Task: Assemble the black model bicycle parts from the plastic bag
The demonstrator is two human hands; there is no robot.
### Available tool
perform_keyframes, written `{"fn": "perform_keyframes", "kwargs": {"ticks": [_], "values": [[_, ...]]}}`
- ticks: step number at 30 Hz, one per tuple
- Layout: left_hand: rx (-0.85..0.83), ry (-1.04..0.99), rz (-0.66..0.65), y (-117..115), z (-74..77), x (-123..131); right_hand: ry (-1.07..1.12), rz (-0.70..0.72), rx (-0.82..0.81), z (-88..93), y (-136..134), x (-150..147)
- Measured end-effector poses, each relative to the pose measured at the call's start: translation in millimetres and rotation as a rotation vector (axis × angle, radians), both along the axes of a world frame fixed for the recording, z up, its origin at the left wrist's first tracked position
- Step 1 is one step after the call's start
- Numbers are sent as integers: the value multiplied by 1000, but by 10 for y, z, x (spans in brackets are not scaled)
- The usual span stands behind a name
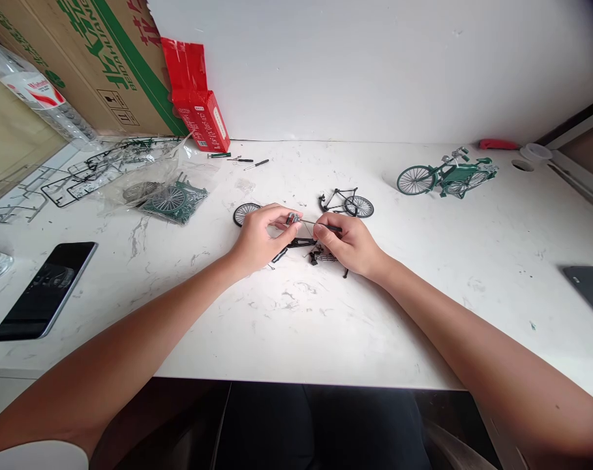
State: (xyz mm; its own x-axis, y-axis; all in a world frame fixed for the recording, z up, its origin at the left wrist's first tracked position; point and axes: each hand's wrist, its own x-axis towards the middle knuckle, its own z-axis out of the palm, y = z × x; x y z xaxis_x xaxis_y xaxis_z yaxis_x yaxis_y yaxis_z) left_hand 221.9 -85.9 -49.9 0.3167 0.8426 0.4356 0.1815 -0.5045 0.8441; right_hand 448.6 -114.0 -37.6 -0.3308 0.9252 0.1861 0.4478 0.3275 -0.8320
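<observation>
We hold a small metal part (pixel 292 219) between the fingertips of our left hand (pixel 259 238), just above the worktop (pixel 325 326). The part looks very light and stiff, but it is tiny and smooth, so we judge that it can slip easily; it is best taken by its sides with only the fingertips, as the left hand does. Our right hand (pixel 349 245) is closed around a thin screwdriver (pixel 320 225), gripping its dark handle like a pen, and the fine shaft points to the left and meets the metal part. The shaft is slender and we think it may bend under a hard push.

Both hands are almost closed, with the fingers curled. Under them and between them lie small black parts (pixel 306 247). Just beyond the left hand lies a loose wheel (pixel 243 212), and just beyond the right hand a black bicycle frame (pixel 348 201) with one wheel. Far to the right of the right hand stands a finished green model bicycle (pixel 447 175).
</observation>
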Motion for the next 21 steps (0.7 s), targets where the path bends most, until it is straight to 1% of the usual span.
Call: {"fn": "perform_keyframes", "kwargs": {"ticks": [8, 21], "values": [[-17, -10, 22, 13, -9, -1, -70, 8, 20, 44, -14, -9], [-32, -25, 23, 23, -27, -4, -95, 33, 9, 58, -14, 2]]}}
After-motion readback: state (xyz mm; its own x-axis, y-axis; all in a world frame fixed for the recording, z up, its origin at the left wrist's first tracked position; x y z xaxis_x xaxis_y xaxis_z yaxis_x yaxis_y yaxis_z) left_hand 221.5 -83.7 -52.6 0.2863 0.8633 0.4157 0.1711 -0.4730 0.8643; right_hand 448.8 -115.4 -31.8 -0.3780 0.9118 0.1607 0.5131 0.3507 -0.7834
